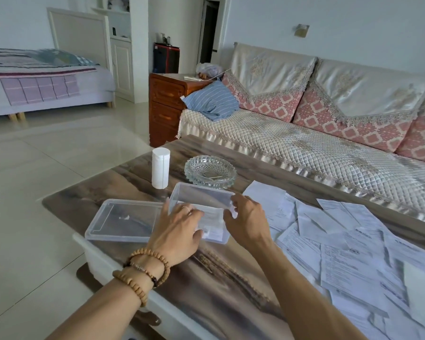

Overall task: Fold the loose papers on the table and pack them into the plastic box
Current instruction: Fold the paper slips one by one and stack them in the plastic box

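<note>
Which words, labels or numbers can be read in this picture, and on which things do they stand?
None can be read.
Loose papers: printed lines, too small and blurred.
Folded paper in the plastic box: print too blurred.
Lid, tissue roll, glass dish: no text visible.

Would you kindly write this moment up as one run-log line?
step: packing | left hand: pressing folded paper into box | right hand: steadying box | lid: off, beside box | loose papers: remaining
</note>
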Tool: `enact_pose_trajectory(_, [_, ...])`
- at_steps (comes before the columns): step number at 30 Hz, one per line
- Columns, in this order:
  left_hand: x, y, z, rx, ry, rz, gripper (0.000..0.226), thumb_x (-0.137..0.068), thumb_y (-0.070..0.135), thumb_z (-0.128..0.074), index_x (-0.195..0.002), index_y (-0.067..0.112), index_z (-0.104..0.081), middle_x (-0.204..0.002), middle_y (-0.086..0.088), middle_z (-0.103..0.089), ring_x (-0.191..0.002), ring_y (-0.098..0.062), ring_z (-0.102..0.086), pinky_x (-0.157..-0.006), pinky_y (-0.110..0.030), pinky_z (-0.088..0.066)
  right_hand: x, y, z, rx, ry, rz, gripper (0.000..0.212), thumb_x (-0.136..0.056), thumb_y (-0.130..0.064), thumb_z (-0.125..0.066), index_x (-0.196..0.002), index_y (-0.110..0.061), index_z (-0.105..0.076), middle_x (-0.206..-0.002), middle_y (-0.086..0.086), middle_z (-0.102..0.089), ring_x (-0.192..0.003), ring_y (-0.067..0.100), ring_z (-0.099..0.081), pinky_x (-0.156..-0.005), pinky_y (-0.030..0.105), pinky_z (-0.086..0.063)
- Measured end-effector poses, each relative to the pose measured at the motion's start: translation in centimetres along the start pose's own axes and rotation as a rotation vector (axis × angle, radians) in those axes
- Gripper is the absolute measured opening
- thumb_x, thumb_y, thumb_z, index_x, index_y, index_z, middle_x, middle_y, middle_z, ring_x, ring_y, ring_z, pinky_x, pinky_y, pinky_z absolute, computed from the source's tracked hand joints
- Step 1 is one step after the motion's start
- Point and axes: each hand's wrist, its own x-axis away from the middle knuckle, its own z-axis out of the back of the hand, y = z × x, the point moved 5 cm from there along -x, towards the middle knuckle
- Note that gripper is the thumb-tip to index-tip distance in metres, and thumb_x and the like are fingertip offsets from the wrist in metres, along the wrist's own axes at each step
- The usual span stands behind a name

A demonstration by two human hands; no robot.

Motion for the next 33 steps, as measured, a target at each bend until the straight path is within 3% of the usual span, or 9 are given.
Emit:
enact_pose_trajectory(2, [0.7, 2.4, 0.4, 0.048, 0.102, -0.057, 0.033, -0.087, 0.030, -0.062, -0.119, 0.022, -0.061, -0.122, 0.004, -0.057, -0.122, -0.019, -0.050, -0.116, -0.048, -0.025, 2.5, 1.8, 1.7, -0.058, 0.041, -0.057, 0.031, -0.087, -0.018, -0.061, -0.116, -0.010, -0.063, -0.108, 0.009, -0.068, -0.097, 0.030, -0.062, -0.077, 0.035, -0.048])
enact_pose_trajectory(6, [2.9, 8.9, 0.0, 0.244, 0.217, -0.177, 0.023, -0.078, 0.017, -0.073, -0.101, 0.017, -0.070, -0.103, 0.003, -0.063, -0.096, -0.017, -0.060, -0.085, -0.036, -0.054, 8.1, 7.5, 4.0, -0.042, 0.040, -0.190, 0.037, -0.087, -0.021, -0.063, -0.123, -0.010, -0.060, -0.118, 0.007, -0.065, -0.111, 0.027, -0.059, -0.090, 0.035, -0.047])
enact_pose_trajectory(11, [3.4, 17.2, -4.1, 0.475, -0.086, -0.205, 0.031, -0.096, 0.031, -0.051, -0.126, 0.026, -0.057, -0.127, 0.014, -0.050, -0.111, -0.003, -0.052, -0.088, -0.013, -0.042, 13.9, 16.6, 8.3, 0.232, -0.041, -0.430, 0.061, -0.089, -0.043, -0.058, -0.142, -0.018, -0.038, -0.146, 0.005, -0.040, -0.133, 0.026, -0.035, -0.105, 0.041, -0.036])
enact_pose_trajectory(16, [-0.4, 20.9, -7.5, 0.570, -0.245, 0.124, 0.053, -0.091, 0.032, -0.059, -0.139, 0.023, -0.038, -0.133, 0.001, -0.044, -0.120, -0.016, -0.049, -0.093, -0.027, -0.047, 14.3, 24.0, 12.1, 0.080, -0.007, -0.867, 0.100, -0.077, -0.071, -0.060, -0.147, -0.009, -0.023, -0.148, 0.017, -0.035, -0.137, 0.037, -0.033, -0.108, 0.051, -0.033])
enact_pose_trajectory(19, [-3.2, 20.9, -9.4, 0.692, -0.277, 0.364, 0.064, -0.084, 0.033, -0.067, -0.137, 0.017, -0.036, -0.133, -0.008, -0.042, -0.119, -0.025, -0.050, -0.094, -0.034, -0.047, 13.3, 26.0, 11.4, 0.172, -0.131, -0.921, 0.120, -0.070, -0.077, -0.061, -0.150, -0.006, -0.009, -0.150, 0.019, -0.033, -0.139, 0.036, -0.029, -0.107, 0.051, -0.031])
enact_pose_trajectory(22, [-5.6, 20.6, -10.4, 0.663, -0.307, 0.439, 0.069, -0.083, 0.038, -0.069, -0.137, 0.013, -0.033, -0.136, -0.011, -0.043, -0.122, -0.030, -0.049, -0.094, -0.035, -0.045, 12.6, 26.6, 10.5, 0.223, -0.126, -0.883, 0.126, -0.067, -0.069, -0.072, -0.149, 0.000, -0.007, -0.150, 0.020, -0.030, -0.137, 0.037, -0.031, -0.107, 0.047, -0.033])
enact_pose_trajectory(25, [-7.2, 21.5, -11.3, 0.704, -0.359, 0.482, 0.068, -0.086, 0.032, -0.069, -0.139, 0.009, -0.033, -0.136, -0.011, -0.049, -0.121, -0.030, -0.052, -0.083, -0.029, -0.043, 12.1, 27.1, 10.3, 0.148, -0.125, -0.865, 0.107, -0.068, -0.055, -0.080, -0.141, 0.002, -0.024, -0.137, 0.018, -0.044, -0.127, 0.035, -0.046, -0.100, 0.040, -0.041])
enact_pose_trajectory(30, [-6.5, 21.3, -12.0, 0.796, -0.283, 0.532, 0.048, -0.085, 0.013, -0.064, -0.131, 0.011, -0.051, -0.127, -0.008, -0.059, -0.111, -0.027, -0.059, -0.079, -0.028, -0.048, 12.8, 28.4, 10.3, -0.267, 0.063, -0.925, 0.036, -0.085, -0.028, -0.066, -0.111, -0.004, -0.060, -0.100, 0.009, -0.068, -0.092, 0.027, -0.064, -0.079, 0.031, -0.050])
enact_pose_trajectory(33, [-3.9, 20.0, -11.1, 0.949, -0.269, 0.558, 0.031, -0.081, 0.004, -0.065, -0.110, 0.013, -0.064, -0.098, -0.001, -0.068, -0.086, -0.018, -0.065, -0.062, -0.024, -0.050, 14.0, 28.8, 12.0, -0.528, 0.233, -0.975, 0.027, -0.088, -0.015, -0.061, -0.091, 0.010, -0.066, -0.072, 0.009, -0.056, -0.068, 0.020, -0.052, -0.061, 0.032, -0.043])
